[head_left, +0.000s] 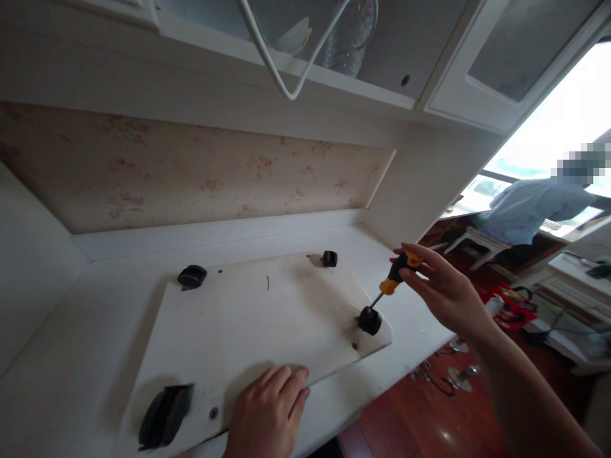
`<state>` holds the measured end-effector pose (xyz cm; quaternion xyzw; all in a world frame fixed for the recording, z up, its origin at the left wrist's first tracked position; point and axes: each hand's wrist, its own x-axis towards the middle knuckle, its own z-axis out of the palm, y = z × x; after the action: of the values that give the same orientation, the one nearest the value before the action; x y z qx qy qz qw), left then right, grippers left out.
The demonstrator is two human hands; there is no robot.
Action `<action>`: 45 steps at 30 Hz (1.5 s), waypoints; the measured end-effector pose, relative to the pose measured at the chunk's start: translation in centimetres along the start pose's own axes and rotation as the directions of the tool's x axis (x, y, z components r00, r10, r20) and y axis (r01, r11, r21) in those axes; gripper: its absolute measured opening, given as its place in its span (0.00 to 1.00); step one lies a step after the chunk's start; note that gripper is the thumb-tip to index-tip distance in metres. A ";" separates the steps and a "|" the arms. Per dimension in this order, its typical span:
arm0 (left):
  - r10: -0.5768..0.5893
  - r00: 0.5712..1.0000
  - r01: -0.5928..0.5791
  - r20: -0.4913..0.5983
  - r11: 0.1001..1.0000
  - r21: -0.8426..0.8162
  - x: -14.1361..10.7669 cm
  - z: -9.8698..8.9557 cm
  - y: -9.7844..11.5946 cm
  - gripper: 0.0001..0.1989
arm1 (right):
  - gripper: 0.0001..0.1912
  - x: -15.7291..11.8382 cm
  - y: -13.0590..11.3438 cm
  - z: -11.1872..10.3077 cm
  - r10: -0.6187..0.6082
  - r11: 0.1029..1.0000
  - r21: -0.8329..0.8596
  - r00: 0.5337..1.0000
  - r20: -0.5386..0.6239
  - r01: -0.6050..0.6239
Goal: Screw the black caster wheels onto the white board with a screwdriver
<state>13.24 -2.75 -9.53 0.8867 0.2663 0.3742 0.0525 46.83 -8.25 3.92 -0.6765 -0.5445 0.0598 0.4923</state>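
A white board [267, 318] lies on the white desk top [382, 375], with a black caster near each corner. My right hand [432, 280] holds a yellow and black screwdriver [397, 273] by its handle. The screwdriver's tip meets the right front caster [369, 320]. My left hand [270, 410] rests on the board's front edge, its fingers lying on the surface. The other casters are at the back right [329, 259], the back left [192, 277] and the front left [166, 416].
Overhead is a white cabinet [286, 63] holding a glass jar [351, 41], with a white cable [291, 95] hanging down. Flowered wallpaper [214, 172] covers the back. A person in light blue [529, 207] sits by the window. Red bags [513, 308] stand on the floor.
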 end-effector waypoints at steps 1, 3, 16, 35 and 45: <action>-0.001 1.000 0.001 0.003 1.000 -0.008 0.0 -0.1 0.0 0.24 | 0.26 0.0 0.0 -0.1 -0.010 1.000 0.004 0.999 0.033 0.010; -0.006 1.000 0.006 0.002 1.000 -0.012 0.2 -0.2 0.0 0.24 | 0.25 0.0 -0.1 -0.1 -0.028 0.999 0.031 0.997 0.075 0.025; 0.015 0.997 -0.015 0.076 1.000 -0.006 -0.6 0.1 -0.4 0.22 | 0.28 -0.5 0.1 0.8 0.057 0.998 0.009 0.996 -0.070 -0.056; 0.028 0.999 -0.028 0.018 1.000 0.003 0.1 -0.1 -0.4 0.23 | 0.36 1.8 0.7 -1.0 0.037 0.999 -0.022 0.980 0.197 -0.033; 0.035 0.999 -0.035 -0.007 0.999 0.006 0.1 0.1 -0.3 0.23 | 0.39 0.5 0.9 -1.2 0.108 0.992 -0.066 0.993 0.056 -0.104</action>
<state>13.20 -2.44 -9.64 0.8901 0.2522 0.3774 0.0424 48.40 -8.48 4.06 -0.7175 -0.5237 0.0890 0.4505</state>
